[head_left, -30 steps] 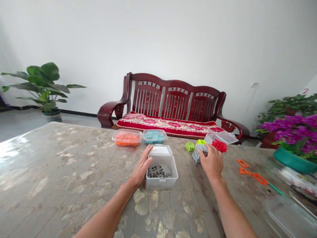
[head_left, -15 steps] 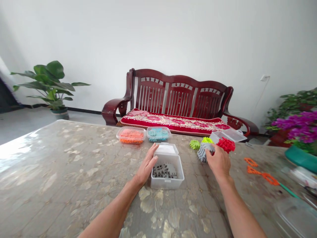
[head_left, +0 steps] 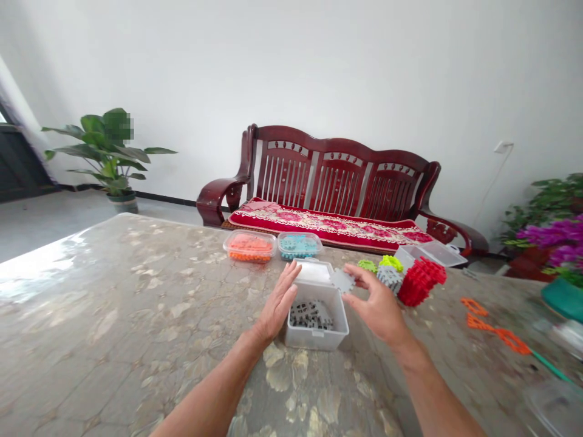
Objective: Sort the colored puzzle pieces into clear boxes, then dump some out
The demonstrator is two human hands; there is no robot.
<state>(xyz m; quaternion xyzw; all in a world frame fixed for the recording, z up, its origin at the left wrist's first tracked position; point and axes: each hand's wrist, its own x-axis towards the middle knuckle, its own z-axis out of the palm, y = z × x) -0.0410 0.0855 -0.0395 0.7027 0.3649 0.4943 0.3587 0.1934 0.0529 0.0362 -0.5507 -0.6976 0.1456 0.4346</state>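
My left hand [head_left: 279, 303] lies against the left side of a clear plastic box [head_left: 316, 341], its fingers stretched out. The box's lid [head_left: 314, 271] is folded back. Inside are several grey interlocking pieces [head_left: 312, 314]. Between the thumb and fingers of my right hand [head_left: 376, 303] is a flat grey interlocking piece [head_left: 342, 281], held above the box's right rear corner. Beyond that hand stand a grey stack of pieces [head_left: 390, 279] and a taller red stack [head_left: 421, 281]. Light green pieces [head_left: 367, 265] and yellow-green pieces [head_left: 392, 262] lie behind them.
Two clear containers, one with orange pieces [head_left: 250, 247] and one with blue pieces [head_left: 299, 244], stand farther back. An open clear box [head_left: 441, 253] is behind the red stack. Joined orange pieces [head_left: 512, 341] lie at right. A wooden bench [head_left: 339, 176] stands beyond the table [head_left: 150, 315].
My right hand has come left from the grey stack to the open box, bringing one flat grey piece. My left hand keeps its place by the box. The view has shifted slightly.
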